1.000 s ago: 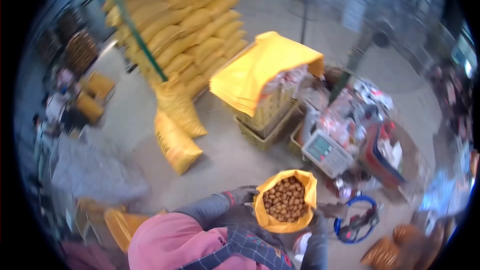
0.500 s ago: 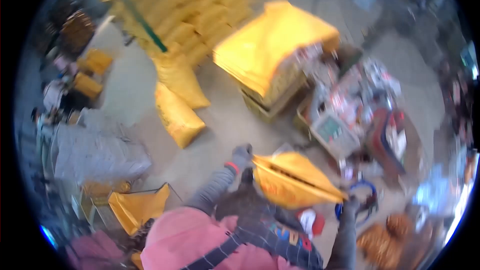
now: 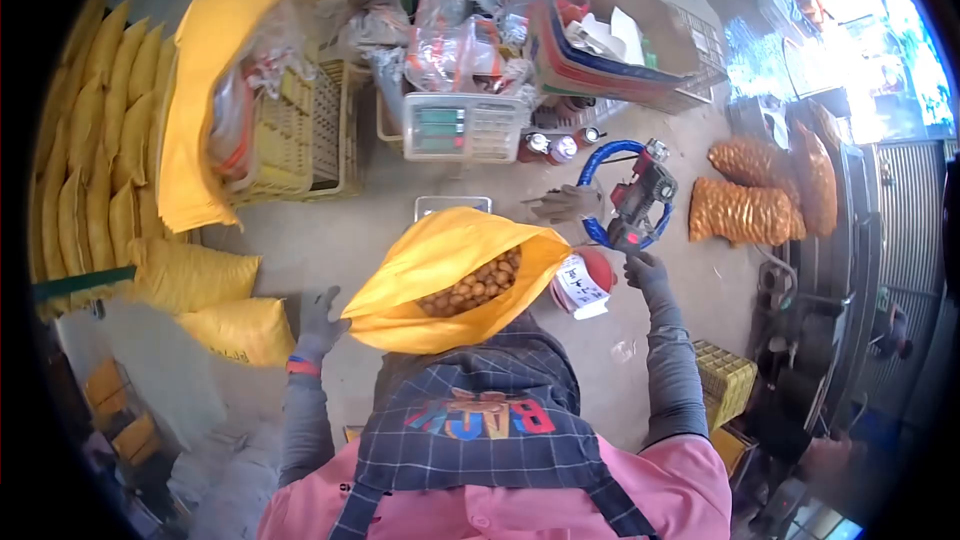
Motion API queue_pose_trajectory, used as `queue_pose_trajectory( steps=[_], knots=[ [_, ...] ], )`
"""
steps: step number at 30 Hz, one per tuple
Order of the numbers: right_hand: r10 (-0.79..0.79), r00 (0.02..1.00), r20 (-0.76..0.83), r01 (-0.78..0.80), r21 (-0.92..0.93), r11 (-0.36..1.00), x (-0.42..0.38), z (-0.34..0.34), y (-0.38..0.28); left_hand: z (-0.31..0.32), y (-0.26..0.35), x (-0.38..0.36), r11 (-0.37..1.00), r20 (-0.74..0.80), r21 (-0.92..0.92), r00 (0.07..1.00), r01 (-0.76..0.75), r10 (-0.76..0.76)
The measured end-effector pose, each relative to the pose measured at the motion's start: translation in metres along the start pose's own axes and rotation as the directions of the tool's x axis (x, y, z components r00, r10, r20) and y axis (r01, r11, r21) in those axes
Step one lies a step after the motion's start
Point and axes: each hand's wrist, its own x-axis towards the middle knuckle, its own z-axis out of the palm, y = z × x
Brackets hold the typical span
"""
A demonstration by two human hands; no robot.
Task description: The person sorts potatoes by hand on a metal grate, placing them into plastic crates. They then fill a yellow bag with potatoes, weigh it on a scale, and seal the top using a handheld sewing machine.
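Observation:
An open yellow woven sack (image 3: 440,250) stands in front of me, with small round brown produce (image 3: 475,288) showing in its mouth. At the sack's left corner is my gloved left hand (image 3: 318,325), its fingers closed on the edge. To the right, my gloved right hand (image 3: 645,270) grips the lower end of a handheld bag-sewing machine (image 3: 640,195), which has a blue hose-like loop (image 3: 597,162) around it. Beside the sack's right corner sits a red tub (image 3: 597,265) with a written white label. A loose grey glove (image 3: 567,203) lies left of the machine.
Ahead stand a digital scale (image 3: 462,127), a cardboard box (image 3: 630,65) and a crate (image 3: 340,130) draped with yellow sacks (image 3: 190,140). Filled sacks (image 3: 225,280) lie left, before a stacked wall. Orange net bags (image 3: 745,210) lie right, with a yellow crate (image 3: 725,380) nearer.
My view has swung to the right. My right hand has let go of the sack and taken hold of the sewing machine. The sack's mouth now gapes open, showing its contents.

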Motion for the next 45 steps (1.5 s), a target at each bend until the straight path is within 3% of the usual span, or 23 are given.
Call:
queue_pose_trajectory(
  steps=[1, 3, 5, 7, 8, 9, 12, 13, 14, 15, 19, 21, 22, 23, 24, 25, 26, 27, 29, 34, 36, 39, 45],
  knots=[
    [0.111, 0.989, -0.102, -0.117, -0.051, 0.992, 0.024, -0.019, 0.017, -0.003, 0.031, -0.002, 0.943, -0.091, 0.333, 0.996, 0.018, 0.013],
    [0.104, 0.977, -0.188, -0.095, 0.06, 0.994, 0.068, -0.044, 0.039, 0.007, 0.098, 0.004, 0.887, -0.16, 0.444, 0.985, 0.126, -0.06],
    [-0.041, 0.96, -0.276, 0.036, -0.02, 0.999, 0.126, -0.064, 0.061, 0.015, 0.18, 0.017, 0.764, -0.26, 0.642, 0.918, -0.066, 0.298],
    [-0.299, 0.938, -0.174, 0.345, 0.519, 0.782, 0.233, -0.092, 0.147, 0.089, 0.219, 0.051, 0.933, -0.176, 0.095, 0.916, -0.347, 0.359],
    [-0.329, 0.921, -0.207, 0.384, 0.356, 0.852, 0.25, -0.075, 0.12, 0.155, 0.205, 0.075, 0.848, -0.259, -0.259, 0.879, -0.463, 0.401],
    [-0.339, 0.912, -0.233, 0.377, 0.145, 0.915, 0.261, -0.056, 0.086, 0.159, 0.241, 0.099, 0.834, -0.229, -0.202, 0.853, -0.513, 0.469],
    [-0.334, 0.915, -0.227, 0.321, -0.092, 0.943, 0.295, 0.001, 0.036, 0.179, 0.364, 0.124, 0.682, -0.013, 0.462, 0.765, -0.567, 0.644],
    [-0.319, 0.919, -0.232, 0.299, -0.116, 0.947, 0.295, 0.01, 0.028, 0.271, 0.309, 0.183, 0.723, 0.023, 0.444, 0.813, -0.53, 0.582],
    [-0.315, 0.919, -0.238, 0.289, -0.138, 0.947, 0.294, 0.009, 0.026, 0.222, 0.373, 0.16, 0.875, 0.17, 0.317, 0.929, -0.367, 0.328],
    [-0.304, 0.919, -0.253, 0.271, -0.155, 0.95, 0.291, 0.0, 0.028, 0.228, 0.373, 0.154, 0.868, 0.183, 0.313, 0.922, -0.384, 0.342],
    [-0.307, 0.914, -0.263, 0.273, -0.159, 0.949, 0.293, -0.017, 0.029, 0.247, 0.318, 0.144, 0.935, -0.159, -0.329, 0.984, -0.131, 0.082],
    [-0.335, 0.906, -0.259, 0.306, -0.146, 0.941, 0.291, -0.028, 0.03, 0.228, 0.292, 0.124, 0.912, -0.134, -0.226, 0.938, -0.343, 0.319],
    [-0.354, 0.899, -0.26, 0.33, -0.131, 0.935, 0.29, -0.034, 0.032, 0.198, 0.318, 0.113, 0.745, 0.131, -0.66, 0.991, 0.093, -0.008],
    [-0.381, 0.888, -0.257, 0.366, -0.106, 0.925, 0.285, -0.043, 0.034, 0.174, 0.347, 0.103, 0.298, 0.521, -0.779, 0.834, 0.551, -0.182],
    [-0.412, 0.879, -0.241, 0.406, -0.076, 0.911, 0.284, -0.054, 0.039, 0.194, 0.317, 0.111, 0.539, 0.276, -0.821, 0.957, 0.188, 0.085],
    [-0.435, 0.873, -0.219, 0.437, -0.044, 0.899, 0.273, -0.063, 0.042, 0.224, 0.29, 0.11, 0.61, 0.061, -0.763, 0.916, -0.214, 0.397],
    [-0.44, 0.88, -0.18, 0.446, -0.007, 0.895, 0.257, -0.065, 0.04, 0.161, 0.379, 0.091, 0.908, 0.176, -0.019, 0.893, -0.418, 0.414],
    [-0.422, 0.896, -0.14, 0.431, 0.04, 0.901, 0.232, -0.069, 0.035, 0.183, 0.375, 0.09, 0.764, 0.072, 0.52, 0.911, -0.381, 0.406],
    [-0.222, 0.975, 0.027, 0.202, 0.318, 0.926, 0.193, -0.086, 0.041, 0.194, 0.368, 0.105, 0.775, 0.134, 0.505, 0.921, -0.381, 0.365],
    [-0.043, 0.999, 0.0, 0.041, 0.361, 0.932, 0.045, -0.049, -0.061, 0.209, 0.361, 0.124, 0.905, 0.008, 0.196, 0.924, -0.377, 0.383],
    [-0.118, 0.982, 0.151, 0.065, 0.317, 0.946, 0.016, -0.041, -0.06, 0.212, 0.389, 0.103, 0.816, -0.212, 0.399, 0.823, -0.419, 0.527],
    [0.015, 0.969, 0.246, -0.111, 0.381, 0.918, -0.001, -0.024, -0.083, 0.213, 0.376, 0.11, 0.813, -0.017, 0.42, 0.892, -0.404, 0.452],
    [-0.127, 0.961, 0.245, 0.067, 0.242, 0.968, -0.006, 0.001, -0.082, 0.229, 0.344, 0.115, 0.916, -0.061, 0.131, 0.919, -0.378, 0.388]
  ],
)
